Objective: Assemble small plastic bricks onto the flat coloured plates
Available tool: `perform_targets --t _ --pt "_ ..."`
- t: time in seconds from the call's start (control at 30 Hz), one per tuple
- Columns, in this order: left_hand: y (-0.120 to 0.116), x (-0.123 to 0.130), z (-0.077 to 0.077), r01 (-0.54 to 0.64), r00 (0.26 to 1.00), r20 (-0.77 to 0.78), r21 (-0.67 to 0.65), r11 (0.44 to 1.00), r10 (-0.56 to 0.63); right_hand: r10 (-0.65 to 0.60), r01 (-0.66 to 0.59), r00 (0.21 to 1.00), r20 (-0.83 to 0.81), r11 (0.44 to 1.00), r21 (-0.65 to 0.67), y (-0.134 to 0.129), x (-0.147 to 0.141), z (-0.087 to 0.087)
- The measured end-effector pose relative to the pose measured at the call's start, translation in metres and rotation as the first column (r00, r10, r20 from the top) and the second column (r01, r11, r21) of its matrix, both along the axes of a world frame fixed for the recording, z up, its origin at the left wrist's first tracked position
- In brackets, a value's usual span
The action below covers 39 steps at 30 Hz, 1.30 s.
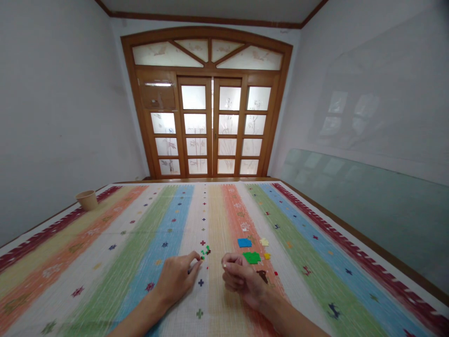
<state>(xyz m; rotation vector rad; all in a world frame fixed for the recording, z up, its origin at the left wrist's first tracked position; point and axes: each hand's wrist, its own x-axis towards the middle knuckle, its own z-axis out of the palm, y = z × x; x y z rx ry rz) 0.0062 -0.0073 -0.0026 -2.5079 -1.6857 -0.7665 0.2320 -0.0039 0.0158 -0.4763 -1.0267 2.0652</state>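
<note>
My right hand is closed, its thumb and index finger pinching a tiny pale piece above the cloth. My left hand rests low on the cloth with thumb and index finger drawn together. Whatever lies between those fingertips is too small to make out. Right beside them is a little scatter of small green and dark pieces. Around my right hand lie a blue patch of pieces, a larger green one, a cream one, and a brown one partly hidden by the hand.
A small yellow piece and a red one lie right of the patches. A tan paper cup stands at the table's far left edge. Striped cloth covers the table. Wooden doors stand beyond it.
</note>
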Motion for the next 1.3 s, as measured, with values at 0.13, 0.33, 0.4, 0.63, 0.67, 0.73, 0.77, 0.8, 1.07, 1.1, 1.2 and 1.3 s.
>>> perform_targets --t 0.13,0.33,0.4,0.63,0.67,0.73,0.77,0.8,1.07,1.1,1.2,1.3 --pt "-0.001 0.0 0.001 -0.005 1.0 -0.008 -0.012 1.0 0.005 -0.021 0.02 1.0 0.022 1.0 0.02 -0.001 -0.001 0.002" --pt "-0.001 0.002 0.003 -0.011 1.0 -0.009 -0.037 0.999 0.011 -0.141 0.135 0.986 0.088 0.988 0.07 0.0 -0.004 0.006" --pt "-0.001 0.002 0.003 -0.016 1.0 -0.015 -0.042 0.999 0.015 -0.193 0.177 0.973 0.126 0.975 0.132 0.001 -0.005 0.006" --pt "-0.001 0.002 0.003 -0.021 0.999 -0.027 -0.058 0.998 0.019 -0.353 0.245 0.905 0.237 0.888 0.388 0.002 -0.001 0.009" --pt "-0.001 0.002 0.003 -0.021 0.999 -0.031 -0.059 0.998 0.019 -0.374 0.252 0.894 0.248 0.876 0.412 0.002 0.0 0.011" --pt "-0.001 0.002 0.003 -0.023 0.999 -0.038 -0.06 0.998 0.021 -0.421 0.265 0.867 0.268 0.844 0.467 0.004 0.003 0.014" --pt "-0.001 0.002 0.002 -0.023 0.999 -0.042 -0.061 0.998 0.021 -0.444 0.269 0.853 0.275 0.826 0.496 0.006 0.005 0.016" --pt "-0.001 0.002 0.002 -0.022 0.999 -0.045 -0.062 0.998 0.02 -0.471 0.279 0.838 0.276 0.804 0.525 0.009 0.007 0.017" --pt "-0.001 0.001 0.003 -0.001 0.999 -0.038 -0.063 0.998 -0.001 -0.638 0.389 0.722 0.269 0.695 0.605 0.04 0.037 0.016" --pt "-0.001 0.001 0.003 0.0 0.999 -0.035 -0.064 0.998 -0.003 -0.658 0.391 0.699 0.279 0.679 0.621 0.043 0.041 0.016" --pt "-0.001 0.001 0.004 0.002 1.0 -0.031 -0.063 0.998 -0.004 -0.712 0.376 0.637 0.297 0.623 0.686 0.053 0.056 0.019" --pt "0.0 0.002 0.004 -0.004 0.999 -0.043 -0.069 0.998 0.001 -0.77 0.346 0.548 0.328 0.565 0.749 0.061 0.072 0.023"
